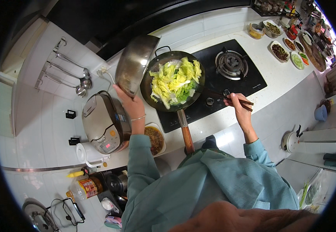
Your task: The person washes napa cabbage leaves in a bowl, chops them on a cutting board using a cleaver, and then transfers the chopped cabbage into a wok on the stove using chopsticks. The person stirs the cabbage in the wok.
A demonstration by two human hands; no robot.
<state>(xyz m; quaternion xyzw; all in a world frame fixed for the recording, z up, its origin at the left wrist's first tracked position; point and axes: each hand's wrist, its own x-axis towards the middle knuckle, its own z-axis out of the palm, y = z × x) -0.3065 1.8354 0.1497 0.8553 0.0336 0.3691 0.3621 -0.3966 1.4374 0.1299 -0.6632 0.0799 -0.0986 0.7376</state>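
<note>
My left hand grips the rim of a large stainless steel bowl. The bowl is tipped on its side at the wok's left edge, and its inside is hidden. Torn Chinese cabbage leaves, yellow and green, are heaped in the dark wok. A pair of dark wooden chopsticks is held in my right hand, pointing left toward the wok; their tips are hard to make out among the leaves. The wok's wooden handle points toward my body.
The wok sits on the left side of a black gas hob, beside a second burner. On the left stand a rice cooker and a dish of brown food. Ladles hang on the wall. Small dishes line the right counter.
</note>
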